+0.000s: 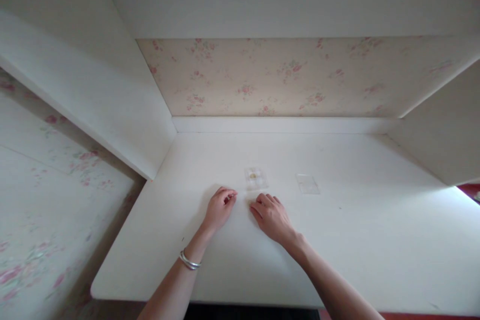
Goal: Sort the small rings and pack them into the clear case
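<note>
My left hand rests on a white desk with its fingers curled under; I see nothing in it. My right hand lies flat on the desk beside it, fingers bent a little, holding nothing. Just beyond my fingertips lies a small clear plastic bag with a tiny yellowish item inside. A second small clear bag lies to its right and looks empty. A silver bangle circles my left wrist.
White side panels rise at the left and right of the desk, and a floral-papered back wall closes the niche. A white shelf overhangs above. Floral wallpaper covers the wall at far left.
</note>
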The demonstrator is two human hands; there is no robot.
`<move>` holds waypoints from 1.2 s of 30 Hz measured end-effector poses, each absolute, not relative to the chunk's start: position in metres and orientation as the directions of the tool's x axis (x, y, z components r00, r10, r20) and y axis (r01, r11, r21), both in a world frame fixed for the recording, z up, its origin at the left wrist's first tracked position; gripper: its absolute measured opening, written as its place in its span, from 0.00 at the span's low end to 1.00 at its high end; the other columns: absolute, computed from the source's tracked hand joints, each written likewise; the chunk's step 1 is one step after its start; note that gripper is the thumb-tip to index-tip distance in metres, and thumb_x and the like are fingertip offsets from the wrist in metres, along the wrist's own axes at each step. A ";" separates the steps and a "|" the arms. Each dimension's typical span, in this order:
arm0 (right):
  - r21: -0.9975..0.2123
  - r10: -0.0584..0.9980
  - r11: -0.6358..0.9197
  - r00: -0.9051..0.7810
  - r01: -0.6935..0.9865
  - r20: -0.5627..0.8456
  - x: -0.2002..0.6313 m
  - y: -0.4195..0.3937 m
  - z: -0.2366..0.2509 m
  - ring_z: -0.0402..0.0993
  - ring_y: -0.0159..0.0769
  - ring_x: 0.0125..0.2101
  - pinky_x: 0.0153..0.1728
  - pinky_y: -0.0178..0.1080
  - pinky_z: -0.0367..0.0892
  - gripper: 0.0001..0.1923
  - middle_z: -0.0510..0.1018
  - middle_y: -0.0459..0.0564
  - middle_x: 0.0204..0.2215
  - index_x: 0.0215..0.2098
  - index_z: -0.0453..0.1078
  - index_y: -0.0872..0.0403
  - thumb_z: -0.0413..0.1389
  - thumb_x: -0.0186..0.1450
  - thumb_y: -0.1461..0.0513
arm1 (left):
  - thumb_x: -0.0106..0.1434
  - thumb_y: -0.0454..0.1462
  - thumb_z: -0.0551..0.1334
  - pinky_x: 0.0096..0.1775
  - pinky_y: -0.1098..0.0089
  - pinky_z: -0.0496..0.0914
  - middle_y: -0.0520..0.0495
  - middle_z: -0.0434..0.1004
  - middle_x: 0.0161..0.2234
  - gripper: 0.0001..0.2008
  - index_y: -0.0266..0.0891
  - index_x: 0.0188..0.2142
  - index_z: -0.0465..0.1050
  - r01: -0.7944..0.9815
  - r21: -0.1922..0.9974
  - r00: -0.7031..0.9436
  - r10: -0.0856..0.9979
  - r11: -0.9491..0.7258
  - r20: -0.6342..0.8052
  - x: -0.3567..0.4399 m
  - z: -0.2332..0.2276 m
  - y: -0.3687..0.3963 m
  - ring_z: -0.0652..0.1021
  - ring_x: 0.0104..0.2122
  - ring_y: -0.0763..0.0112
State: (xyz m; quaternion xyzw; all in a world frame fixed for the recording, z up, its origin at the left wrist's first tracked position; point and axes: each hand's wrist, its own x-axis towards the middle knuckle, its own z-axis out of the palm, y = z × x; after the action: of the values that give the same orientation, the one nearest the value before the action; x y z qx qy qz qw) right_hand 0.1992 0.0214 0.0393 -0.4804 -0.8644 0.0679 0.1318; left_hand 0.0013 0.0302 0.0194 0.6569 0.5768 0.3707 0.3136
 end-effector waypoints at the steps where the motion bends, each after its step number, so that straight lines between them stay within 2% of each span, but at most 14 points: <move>1: -0.233 0.845 0.535 -0.510 0.812 0.162 0.198 0.022 0.039 0.65 0.35 0.34 0.36 0.37 0.57 0.10 0.71 0.48 0.32 0.34 0.72 0.51 0.49 0.67 0.62 | 0.63 0.38 0.54 0.37 0.70 0.69 0.47 0.73 0.36 0.10 0.40 0.37 0.74 0.524 0.840 0.064 0.990 -0.141 0.126 0.001 0.019 0.030 0.73 0.33 0.73; 11: -0.175 0.854 0.519 -0.500 0.837 0.143 0.192 0.022 0.037 0.67 0.36 0.35 0.37 0.39 0.54 0.08 0.73 0.49 0.34 0.36 0.71 0.50 0.50 0.68 0.60 | 0.64 0.36 0.54 0.37 0.72 0.68 0.49 0.73 0.35 0.09 0.42 0.38 0.74 0.574 0.794 0.130 0.980 -0.200 0.153 0.004 0.017 0.025 0.74 0.32 0.73; 16: -0.129 0.835 0.549 -0.534 0.826 0.134 0.187 0.019 0.039 0.67 0.37 0.35 0.36 0.39 0.53 0.10 0.72 0.49 0.32 0.35 0.71 0.51 0.48 0.68 0.63 | 0.64 0.36 0.55 0.36 0.72 0.68 0.50 0.73 0.35 0.09 0.42 0.37 0.74 0.583 0.780 0.153 0.974 -0.226 0.168 0.005 0.014 0.023 0.74 0.31 0.74; 20: -0.220 0.851 0.524 -0.497 0.823 0.170 0.188 0.019 0.038 0.67 0.35 0.34 0.36 0.38 0.54 0.11 0.73 0.49 0.32 0.36 0.71 0.51 0.46 0.69 0.63 | 0.64 0.35 0.54 0.36 0.73 0.68 0.49 0.73 0.36 0.10 0.41 0.37 0.74 0.582 0.778 0.166 0.972 -0.235 0.169 0.005 0.015 0.020 0.74 0.32 0.74; 23: -0.340 0.878 0.477 -0.420 0.811 0.230 0.194 0.029 0.038 0.68 0.34 0.35 0.37 0.37 0.57 0.12 0.73 0.49 0.33 0.38 0.72 0.51 0.46 0.69 0.60 | 0.65 0.36 0.53 0.35 0.73 0.68 0.49 0.73 0.35 0.10 0.41 0.37 0.74 0.596 0.765 0.179 0.969 -0.245 0.171 0.006 0.017 0.019 0.73 0.32 0.74; 26: -0.409 0.891 0.441 -0.338 0.798 0.303 0.201 0.047 0.041 0.69 0.35 0.35 0.37 0.36 0.59 0.12 0.73 0.49 0.34 0.38 0.72 0.51 0.47 0.68 0.59 | 0.64 0.35 0.54 0.36 0.73 0.67 0.49 0.73 0.35 0.10 0.41 0.37 0.74 0.612 0.749 0.189 0.967 -0.254 0.174 0.006 0.018 0.019 0.73 0.32 0.74; 31: -0.427 0.879 0.434 -0.268 0.793 0.395 0.203 0.082 0.046 0.69 0.34 0.35 0.37 0.36 0.62 0.13 0.73 0.50 0.34 0.37 0.74 0.51 0.48 0.68 0.58 | 0.64 0.34 0.54 0.36 0.73 0.67 0.50 0.73 0.35 0.10 0.41 0.37 0.74 0.630 0.733 0.181 0.966 -0.257 0.184 0.006 0.017 0.017 0.73 0.32 0.73; 36: -0.382 0.892 0.411 -0.277 0.828 0.358 0.195 0.105 0.041 0.70 0.34 0.32 0.35 0.36 0.62 0.13 0.73 0.49 0.32 0.34 0.75 0.50 0.48 0.66 0.59 | 0.64 0.33 0.54 0.36 0.73 0.67 0.50 0.73 0.35 0.10 0.41 0.37 0.74 0.630 0.728 0.178 0.963 -0.270 0.203 0.007 0.018 0.016 0.73 0.33 0.73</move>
State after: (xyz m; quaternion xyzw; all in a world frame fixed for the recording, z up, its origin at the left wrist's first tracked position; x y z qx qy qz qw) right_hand 0.1949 0.1048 0.0410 -0.5395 -0.7968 0.0599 0.2654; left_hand 0.0067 0.0165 0.0182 0.7250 0.5495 0.3305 0.2516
